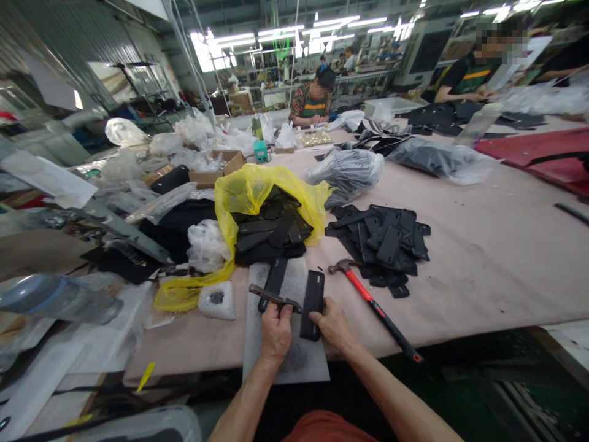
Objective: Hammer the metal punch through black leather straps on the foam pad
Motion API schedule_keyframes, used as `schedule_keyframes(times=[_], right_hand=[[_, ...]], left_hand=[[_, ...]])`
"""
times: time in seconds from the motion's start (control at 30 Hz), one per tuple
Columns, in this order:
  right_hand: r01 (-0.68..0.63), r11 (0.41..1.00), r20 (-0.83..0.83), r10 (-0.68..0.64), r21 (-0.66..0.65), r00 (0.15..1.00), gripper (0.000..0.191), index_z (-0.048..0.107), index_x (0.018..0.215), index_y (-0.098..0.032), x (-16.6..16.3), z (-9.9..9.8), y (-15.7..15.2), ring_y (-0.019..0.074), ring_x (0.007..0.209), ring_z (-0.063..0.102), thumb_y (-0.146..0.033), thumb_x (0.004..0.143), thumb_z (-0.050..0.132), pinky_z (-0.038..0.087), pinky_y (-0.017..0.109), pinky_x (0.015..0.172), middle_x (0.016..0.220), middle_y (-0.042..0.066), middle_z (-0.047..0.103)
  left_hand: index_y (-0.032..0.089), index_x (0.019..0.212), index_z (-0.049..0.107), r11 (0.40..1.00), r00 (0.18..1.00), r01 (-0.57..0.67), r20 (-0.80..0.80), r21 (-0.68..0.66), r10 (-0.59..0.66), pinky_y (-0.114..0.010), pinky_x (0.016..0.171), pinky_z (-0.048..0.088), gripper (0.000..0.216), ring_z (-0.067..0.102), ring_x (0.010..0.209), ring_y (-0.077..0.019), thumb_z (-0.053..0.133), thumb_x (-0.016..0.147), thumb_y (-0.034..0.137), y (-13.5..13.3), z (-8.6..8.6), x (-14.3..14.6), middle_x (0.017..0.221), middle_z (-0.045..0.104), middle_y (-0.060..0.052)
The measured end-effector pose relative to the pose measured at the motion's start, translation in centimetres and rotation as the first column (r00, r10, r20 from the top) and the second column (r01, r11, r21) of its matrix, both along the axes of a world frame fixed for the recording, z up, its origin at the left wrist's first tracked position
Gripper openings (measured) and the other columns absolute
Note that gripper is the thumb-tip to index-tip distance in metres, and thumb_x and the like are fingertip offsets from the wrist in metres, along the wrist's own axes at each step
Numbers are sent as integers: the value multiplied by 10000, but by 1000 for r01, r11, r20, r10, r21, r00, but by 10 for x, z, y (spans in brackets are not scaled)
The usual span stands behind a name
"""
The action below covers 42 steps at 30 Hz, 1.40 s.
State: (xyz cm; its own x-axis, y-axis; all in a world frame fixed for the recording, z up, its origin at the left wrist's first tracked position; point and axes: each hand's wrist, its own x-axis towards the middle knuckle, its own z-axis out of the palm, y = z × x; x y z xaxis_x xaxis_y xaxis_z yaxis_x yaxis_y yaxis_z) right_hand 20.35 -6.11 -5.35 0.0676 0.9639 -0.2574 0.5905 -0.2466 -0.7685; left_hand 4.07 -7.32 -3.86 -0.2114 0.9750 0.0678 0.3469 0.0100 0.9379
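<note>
Where the black strip (313, 301) lies: flat on the grey slab (294, 365), for firm backing.
Left hand (276, 334): fist around a metal tool (271, 296) (tip unclear).
Right hand (335, 326): pinches the black strip's near end, steadying it.
Hammer (375, 307): beside the slab, handy.

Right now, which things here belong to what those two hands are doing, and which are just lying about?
In hand: left hand gripping a metal tool; right hand on a black strip; the white slab under both.
Lying about: red-handled hammer; pile of black strips; yellow bag; foam block; plastic bottle.
</note>
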Motion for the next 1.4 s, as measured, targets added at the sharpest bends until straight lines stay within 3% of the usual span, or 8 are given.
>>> schedule_keyframes(times=[0.17, 0.33, 0.47, 0.57, 0.7, 0.97, 1.17, 1.4], right_hand=[[46, 994, -122, -33, 101, 992, 274, 629, 952, -172, 55, 17, 37, 198, 728, 629, -388, 793, 571, 482, 297, 648, 831, 58, 678], [341, 821, 184, -463, 458, 867, 557, 545, 1239, -111, 108, 53, 92, 279, 988, 593, -450, 800, 584, 462, 417, 875, 1120, 169, 622], [-307, 774, 343, 124, 554, 931, 399, 578, 1223, -191, 44, 57, 103, 250, 1129, 525, -237, 829, 535, 404, 413, 988, 1226, 108, 596], [-697, 618, 518, 488, 364, 703, 476, 553, 1279, -228, -29, 51, 112, 240, 1222, 447, -177, 806, 581, 349, 404, 1024, 1355, 69, 526], [-838, 538, 657, 599, 94, 458, 517, 559, 1270, -214, -80, 51, 133, 273, 1253, 404, -250, 768, 679, 265, 448, 1057, 1389, 88, 484], [-764, 644, 654, 598, -47, 464, 368, 637, 1013, -126, -58, 57, 137, 292, 1053, 557, -335, 721, 719, 362, 372, 911, 1059, 151, 647], [-523, 846, 574, 481, -105, 663, 305, 539, 1141, -113, -11, 43, 69, 207, 818, 638, -253, 871, 519, 382, 264, 656, 897, 105, 686], [-197, 974, 285, 222, -115, 932, 522, 372, 1421, -169, 0, 25, -18, 216, 833, 667, -287, 918, 442, 412, 284, 722, 903, 84, 713]], left_hand=[[165, 929, 690, 965, 954, -256, -145, 57, 262, -367, 805, 523, 268, 673, 874, -251, 523, 861, 363, 15, -7, -51, 876, 728, -89], [162, 866, 678, 949, 936, -313, -159, 35, 315, -341, 736, 517, 270, 667, 788, -240, 508, 851, 373, 22, -15, -71, 807, 722, -83], [161, 883, 681, 971, 954, -237, -183, 23, 237, -341, 703, 512, 279, 670, 777, -251, 507, 852, 378, 18, -22, -64, 800, 722, -90], [162, 920, 678, 980, 964, -194, -177, 38, 198, -342, 710, 514, 276, 679, 804, -255, 511, 852, 371, 15, -25, -62, 833, 727, -93], [162, 922, 681, 971, 954, -226, -185, 74, 236, -347, 719, 519, 279, 680, 817, -255, 498, 864, 363, 13, -25, -63, 847, 725, -96], [154, 908, 690, 931, 914, -343, -183, 127, 362, -375, 746, 520, 326, 674, 837, -274, 508, 855, 419, 13, -30, -64, 851, 726, -112], [158, 932, 697, 933, 920, -350, -160, 80, 358, -390, 818, 503, 317, 663, 896, -277, 523, 851, 410, 12, -37, -67, 900, 727, -115], [159, 908, 698, 970, 963, -233, -123, 74, 241, -361, 799, 519, 276, 671, 872, -253, 551, 845, 384, 21, -26, -52, 873, 729, -95]])
